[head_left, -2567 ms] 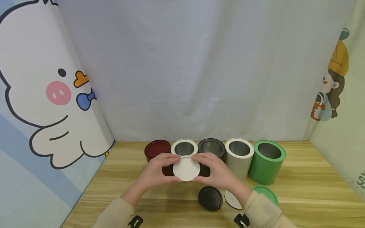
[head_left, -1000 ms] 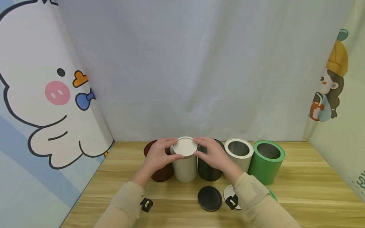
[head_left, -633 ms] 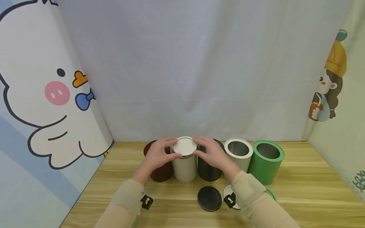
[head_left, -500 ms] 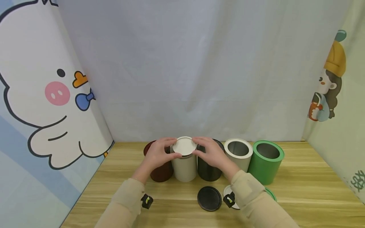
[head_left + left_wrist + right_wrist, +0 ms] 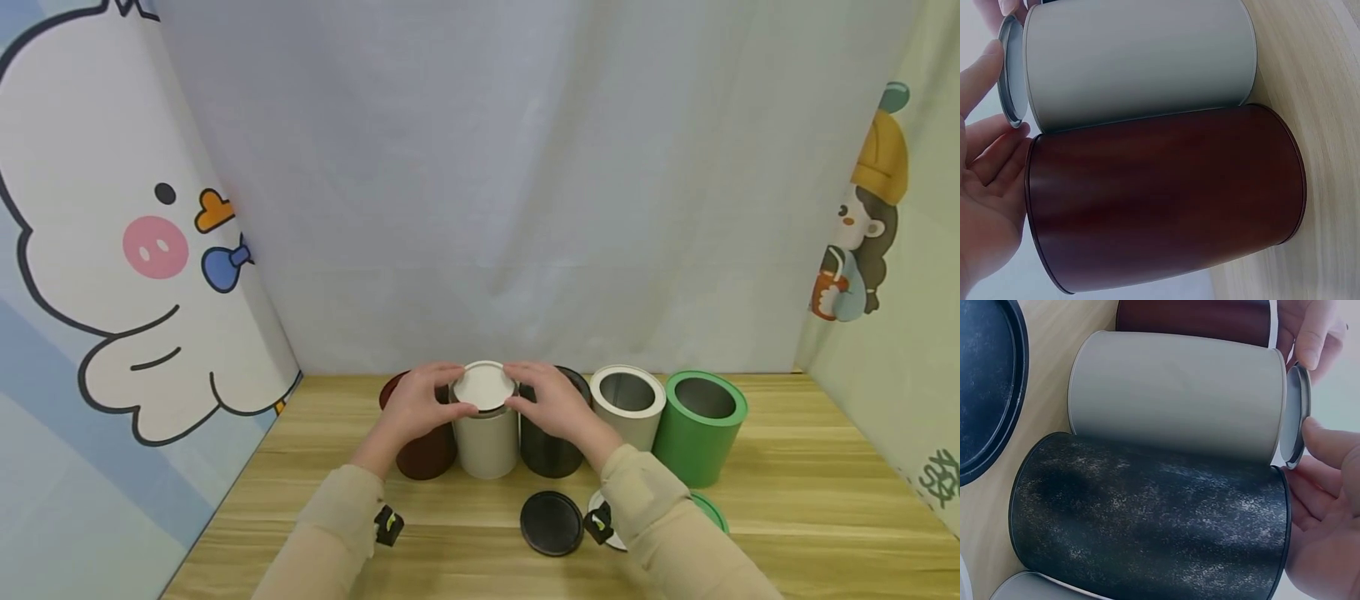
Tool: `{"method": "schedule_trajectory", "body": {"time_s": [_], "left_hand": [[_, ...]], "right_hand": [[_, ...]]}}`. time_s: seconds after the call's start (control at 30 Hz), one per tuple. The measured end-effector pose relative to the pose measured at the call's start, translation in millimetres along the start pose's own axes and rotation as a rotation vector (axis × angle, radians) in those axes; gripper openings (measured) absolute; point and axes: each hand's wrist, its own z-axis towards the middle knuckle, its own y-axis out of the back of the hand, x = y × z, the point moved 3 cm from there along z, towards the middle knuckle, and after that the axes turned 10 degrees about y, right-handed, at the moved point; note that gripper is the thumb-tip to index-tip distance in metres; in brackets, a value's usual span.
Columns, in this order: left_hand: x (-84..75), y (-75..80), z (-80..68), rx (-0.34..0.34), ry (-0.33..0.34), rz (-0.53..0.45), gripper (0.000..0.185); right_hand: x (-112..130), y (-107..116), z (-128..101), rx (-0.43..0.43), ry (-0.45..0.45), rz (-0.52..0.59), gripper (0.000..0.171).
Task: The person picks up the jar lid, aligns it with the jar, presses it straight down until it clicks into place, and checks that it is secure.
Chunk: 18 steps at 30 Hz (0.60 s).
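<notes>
A round white lid (image 5: 485, 387) is pinched at its edge between both hands, directly over the mouth of a white can (image 5: 487, 446). In the right wrist view a narrow gap shows between the lid (image 5: 1294, 415) and the can's rim. My left hand (image 5: 414, 406) grips the lid's left side with thumb in front and fingers behind, next to a dark red can (image 5: 1166, 200). On the opposite side, my right hand (image 5: 555, 402) pinches the lid the same way, beside a black speckled can (image 5: 1147, 519). The hands partly cover the tops of the red and black cans.
To the right stand another white can (image 5: 630, 417) and a green can (image 5: 699, 433), both uncovered. On the wooden table (image 5: 450, 550) in front lie a black lid (image 5: 551, 523), a white lid (image 5: 617, 542) and a green lid (image 5: 711, 510), the last two partly behind the right sleeve.
Both hands have carried the white lid from in front of the cans back over the white can's mouth. During the last half second they have hardly moved.
</notes>
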Motion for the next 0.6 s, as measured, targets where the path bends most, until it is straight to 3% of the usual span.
{"method": "schedule_trajectory", "body": {"time_s": [0.6], "left_hand": [[1.4, -4.7, 5.9, 0.061, 0.016, 0.021, 0.061]], "right_hand": [[-5.4, -4.6, 2.3, 0.065, -0.038, -0.034, 0.049]]}}
